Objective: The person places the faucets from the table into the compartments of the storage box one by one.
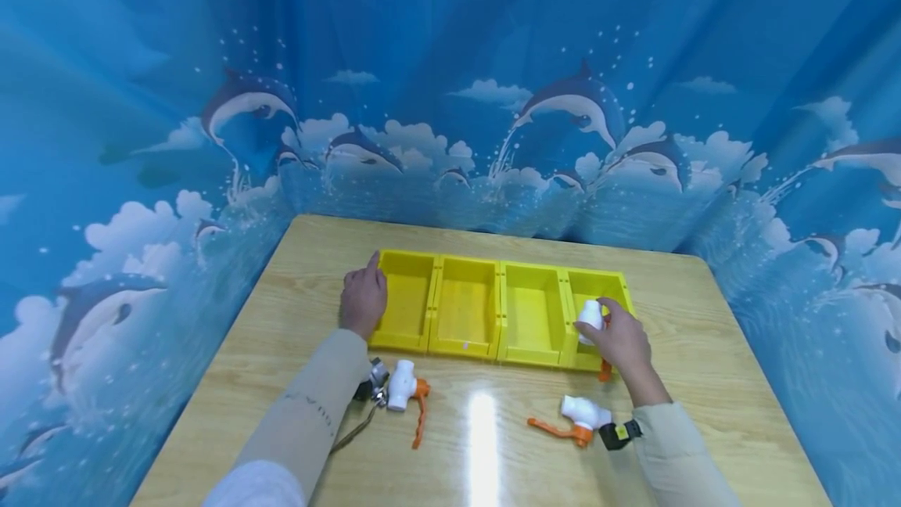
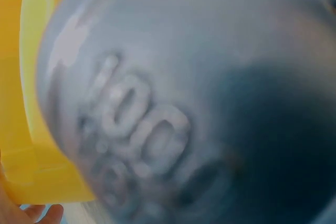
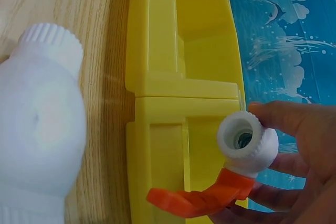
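Note:
My right hand (image 1: 622,343) pinches a white plastic ball valve (image 3: 247,140) with an orange lever handle (image 3: 202,198). It holds this valve over the rightmost compartment of a row of yellow bins (image 1: 464,349). At the row's left end, my left hand (image 1: 364,297) rests against the outer bin's edge, its index finger extended. In the left wrist view a grey metal valve body (image 2: 157,98) with raised digits fills most of the picture; only some fingertips (image 2: 50,214) show at the lower left.
Between the arms, a white valve with an orange handle (image 1: 402,386) lies on the wooden table (image 1: 338,249). Another such valve (image 1: 583,413) is near the right wrist's camera (image 1: 618,435). A metal valve (image 1: 378,374) is partly hidden by the left forearm. A dolphin-printed blue curtain (image 1: 436,100) surrounds the table.

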Available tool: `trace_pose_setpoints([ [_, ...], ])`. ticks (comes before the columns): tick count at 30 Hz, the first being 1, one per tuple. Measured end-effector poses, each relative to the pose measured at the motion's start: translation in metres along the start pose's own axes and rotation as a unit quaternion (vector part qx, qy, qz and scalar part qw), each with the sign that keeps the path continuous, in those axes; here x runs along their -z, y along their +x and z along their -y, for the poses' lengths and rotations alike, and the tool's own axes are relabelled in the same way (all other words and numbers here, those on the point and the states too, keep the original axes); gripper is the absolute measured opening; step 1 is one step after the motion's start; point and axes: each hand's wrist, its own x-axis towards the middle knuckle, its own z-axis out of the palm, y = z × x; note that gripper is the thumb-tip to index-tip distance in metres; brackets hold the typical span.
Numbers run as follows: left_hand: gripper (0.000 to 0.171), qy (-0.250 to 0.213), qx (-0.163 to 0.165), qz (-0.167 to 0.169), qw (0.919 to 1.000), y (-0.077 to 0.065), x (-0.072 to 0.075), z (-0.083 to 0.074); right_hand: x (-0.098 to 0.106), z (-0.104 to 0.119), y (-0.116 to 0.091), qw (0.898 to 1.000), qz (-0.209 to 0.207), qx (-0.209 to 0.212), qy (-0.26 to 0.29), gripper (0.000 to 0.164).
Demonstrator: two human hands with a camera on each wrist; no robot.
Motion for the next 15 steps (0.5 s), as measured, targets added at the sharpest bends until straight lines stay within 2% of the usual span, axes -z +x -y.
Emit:
trace_pose_setpoints([
  [8, 0.048, -0.003, -0.005, 0.002, 1.0000, 0.0003, 0.0014, 0.0003, 0.0002, 0.0008, 0.0033, 1.000, 0.006, -0.016, -0.002, 0.074],
  [15, 0.048, -0.003, -0.011, 0.002, 0.9999, -0.0007, 0.0013, 0.0012, 0.0016, 0.0014, 0.0046, 1.000, 0.008, -0.011, 0.001, 0.074],
])
